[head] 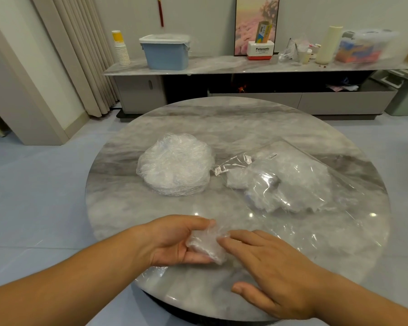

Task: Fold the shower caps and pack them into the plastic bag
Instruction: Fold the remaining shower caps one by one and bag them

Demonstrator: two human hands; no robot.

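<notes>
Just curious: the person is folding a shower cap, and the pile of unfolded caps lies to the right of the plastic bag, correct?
No: the head view shows the pile of unfolded caps lies to the left of the plastic bag.

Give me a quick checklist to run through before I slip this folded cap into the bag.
1. Cap folded small: ok, the shower cap is a compact wad.
2. Grip: ok, the left hand holds it, and the right hand rests straight fingers on it.
3. Bag location: ok, the plastic bag lies to the right on the table.
4. Bag mouth open: cannot tell; its flap lies loose.
5. Folding finished: not ok, a stack of unfolded caps remains.
</notes>
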